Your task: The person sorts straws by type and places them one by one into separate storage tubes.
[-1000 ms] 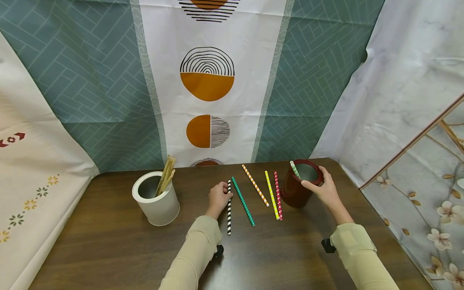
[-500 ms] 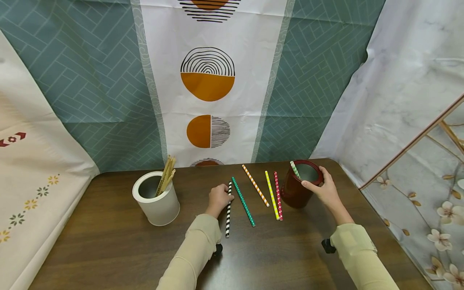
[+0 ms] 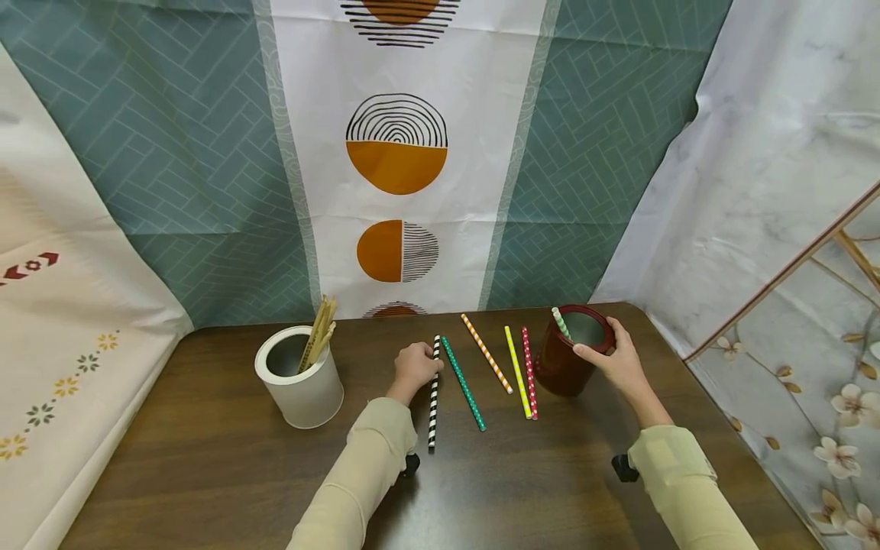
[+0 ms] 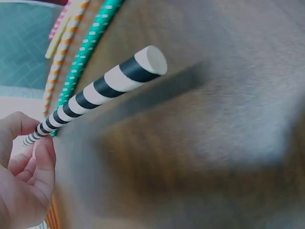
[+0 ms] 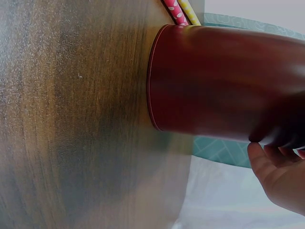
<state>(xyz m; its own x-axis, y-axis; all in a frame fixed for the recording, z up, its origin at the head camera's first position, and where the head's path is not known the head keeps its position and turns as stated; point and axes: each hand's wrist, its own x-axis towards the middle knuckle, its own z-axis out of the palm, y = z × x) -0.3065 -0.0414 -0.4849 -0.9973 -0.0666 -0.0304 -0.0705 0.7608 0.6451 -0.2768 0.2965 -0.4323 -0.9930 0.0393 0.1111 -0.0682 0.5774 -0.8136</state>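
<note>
In the head view, the left hand (image 3: 415,365) covers part of the black-and-white straw (image 3: 433,412), and the red cup (image 3: 558,368) hides some fingers of the right hand (image 3: 622,365). The green-striped straw (image 3: 561,323) loses its lower part inside that cup, and the white can (image 3: 311,401) conceals the bottoms of the tan sticks (image 3: 318,336) (their marks are too small to read). Both sleeves (image 3: 371,466) run off the bottom edge. The left wrist view cuts the left hand at its left edge, with the counter (image 4: 238,105) largely blurred. In the right wrist view, the cup's mouth lies past the right edge; the pink straw (image 5: 176,11) and yellow straw (image 5: 189,12) leave at the top.
</note>
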